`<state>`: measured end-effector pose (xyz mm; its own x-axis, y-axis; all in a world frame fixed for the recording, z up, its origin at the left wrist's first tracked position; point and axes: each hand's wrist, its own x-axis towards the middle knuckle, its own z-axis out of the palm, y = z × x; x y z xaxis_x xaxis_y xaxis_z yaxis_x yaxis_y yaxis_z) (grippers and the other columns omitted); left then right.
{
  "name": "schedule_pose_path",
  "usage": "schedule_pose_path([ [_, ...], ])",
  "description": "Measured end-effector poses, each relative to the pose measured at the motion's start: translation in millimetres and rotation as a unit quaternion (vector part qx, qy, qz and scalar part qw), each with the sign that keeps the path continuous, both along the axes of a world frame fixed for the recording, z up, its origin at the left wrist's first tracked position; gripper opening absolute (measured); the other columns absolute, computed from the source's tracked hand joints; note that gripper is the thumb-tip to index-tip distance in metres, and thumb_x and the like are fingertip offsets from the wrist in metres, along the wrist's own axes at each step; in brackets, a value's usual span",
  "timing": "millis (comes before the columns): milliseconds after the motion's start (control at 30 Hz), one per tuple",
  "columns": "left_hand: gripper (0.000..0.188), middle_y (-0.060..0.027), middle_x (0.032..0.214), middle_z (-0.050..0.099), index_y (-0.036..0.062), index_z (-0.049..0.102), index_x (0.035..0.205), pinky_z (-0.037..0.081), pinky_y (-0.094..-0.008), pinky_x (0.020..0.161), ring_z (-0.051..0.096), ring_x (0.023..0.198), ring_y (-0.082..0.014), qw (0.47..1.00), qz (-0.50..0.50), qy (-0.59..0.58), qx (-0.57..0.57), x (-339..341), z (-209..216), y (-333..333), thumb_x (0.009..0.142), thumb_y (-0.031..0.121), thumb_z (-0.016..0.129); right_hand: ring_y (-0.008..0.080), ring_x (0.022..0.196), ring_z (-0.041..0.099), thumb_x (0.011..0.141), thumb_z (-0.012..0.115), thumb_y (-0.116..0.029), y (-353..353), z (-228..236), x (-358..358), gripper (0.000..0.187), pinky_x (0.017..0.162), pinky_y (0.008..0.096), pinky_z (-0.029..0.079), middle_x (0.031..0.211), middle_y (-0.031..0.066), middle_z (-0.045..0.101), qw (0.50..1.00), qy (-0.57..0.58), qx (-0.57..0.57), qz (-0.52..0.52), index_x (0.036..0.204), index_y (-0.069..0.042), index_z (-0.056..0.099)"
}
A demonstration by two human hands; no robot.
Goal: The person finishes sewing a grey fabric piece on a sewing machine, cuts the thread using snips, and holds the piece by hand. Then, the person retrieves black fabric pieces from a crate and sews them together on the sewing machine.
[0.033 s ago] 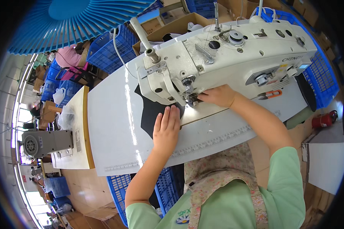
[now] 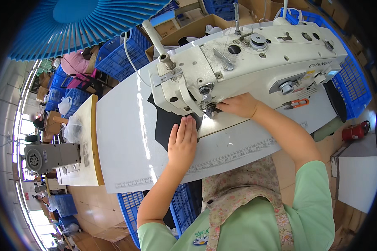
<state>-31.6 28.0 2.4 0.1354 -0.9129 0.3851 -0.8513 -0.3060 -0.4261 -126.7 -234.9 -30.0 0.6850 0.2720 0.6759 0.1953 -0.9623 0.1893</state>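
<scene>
At the left end of a white sewing machine [image 2: 255,69], black fabric [image 2: 165,124] lies under a flat left hand [image 2: 183,138], fingers together. Beside the machine's presser foot [image 2: 210,111], the right hand [image 2: 239,104] curls; whether it pinches anything, I cannot tell.

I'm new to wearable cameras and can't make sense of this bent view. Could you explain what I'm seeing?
There is no robot here: a fisheye camera worn on the head looks down at two bare hands, and its wide lens bends straight edges. The left hand lies flat, fingertips on a black piece of material. The right hand is close by the stitching end of a white sewing machine; whether it grips anything is hidden. On the white table, orange-handled snips lie to the right, and a ruler scale runs along the near edge.
</scene>
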Motion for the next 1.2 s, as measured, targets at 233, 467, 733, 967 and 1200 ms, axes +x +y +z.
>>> schedule_pose_path([
  [233,0.035,-0.0164,0.105,0.067,-0.0026,0.067,0.107,0.037,-0.0453,0.108,0.058,0.113,-0.0289,0.994,-0.001,0.050,0.097,-13.8,23.0,-14.6,0.077,0.013,0.057,0.0225,0.104,0.061,0.079,0.060,-0.018,40.2,26.7,-14.2,0.023,0.085,0.0350,0.050,0.107,0.0068,0.064,0.956,0.270,-0.075,-0.081,0.094,-0.005,0.070],
  [467,0.019,-0.0124,0.087,0.067,0.0013,0.068,0.086,0.042,-0.0443,0.100,0.060,0.098,-0.0288,0.960,0.019,0.174,0.217,-14.3,38.0,-35.8,0.075,0.014,0.059,0.0195,0.103,0.061,0.079,0.059,-0.018,52.7,24.5,-9.8,0.017,0.090,0.0321,0.047,0.103,0.0062,0.065,0.968,0.164,-0.186,0.041,0.087,-0.007,0.070],
  [733,0.010,-0.0128,0.095,0.071,0.0044,0.063,0.082,0.046,-0.0431,0.098,0.066,0.101,-0.0262,0.971,-0.094,0.202,0.089,7.7,21.8,-25.0,0.074,0.010,0.062,0.0185,0.102,0.060,0.080,0.060,-0.019,36.0,15.9,-5.7,0.010,0.090,0.0330,0.046,0.097,0.0046,0.067,0.975,0.194,-0.091,0.063,0.082,-0.012,0.066],
  [967,0.011,-0.0122,0.095,0.071,0.0035,0.064,0.083,0.047,-0.0415,0.096,0.067,0.099,-0.0259,0.970,-0.115,0.206,0.062,4.8,15.0,-21.9,0.074,0.010,0.062,0.0191,0.108,0.060,0.080,0.060,-0.020,39.8,11.4,-8.0,0.010,0.092,0.0337,0.045,0.099,0.0045,0.068,0.987,0.126,-0.085,0.051,0.082,-0.012,0.065],
  [1200,0.015,-0.0149,0.097,0.071,0.0013,0.064,0.085,0.046,-0.0417,0.096,0.066,0.100,-0.0272,0.971,-0.122,0.202,0.042,3.6,4.7,-22.9,0.073,0.010,0.061,0.0193,0.103,0.060,0.078,0.061,-0.020,46.8,11.7,-6.3,0.010,0.089,0.0339,0.044,0.089,0.0019,0.067,0.985,0.135,-0.108,0.015,0.079,-0.012,0.065],
])
